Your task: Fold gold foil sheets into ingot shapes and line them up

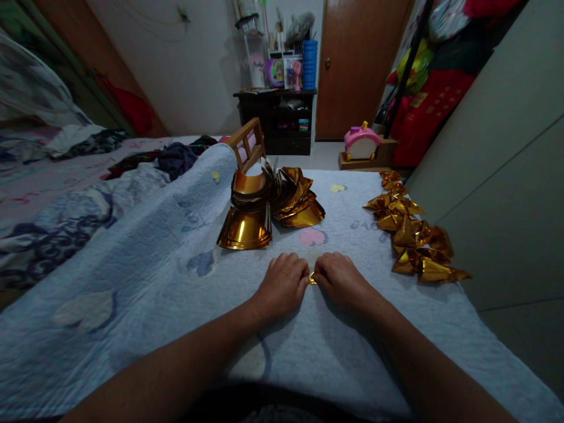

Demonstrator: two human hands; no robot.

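Your left hand [282, 281] and right hand [339, 277] pinch a small gold paper [312, 278] between their fingertips, flat on the blue blanket [167, 276]. Keep edges aligned and crease firmly. Gold sheets [264, 208] lie ahead; folded pieces [409, 229] sit right.

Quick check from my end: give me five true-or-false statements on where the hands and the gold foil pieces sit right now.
1. Both hands, left hand and right hand, pinch a small gold foil piece between them. True.
2. The stack of curved gold foil sheets lies behind the hands. True.
3. The folded gold foil shapes lie to the person's left. False: they lie to the right.
4. The hands rest on a bare wooden table. False: on a pale blue quilted blanket.
5. The brown door stands wide open. False: shut.
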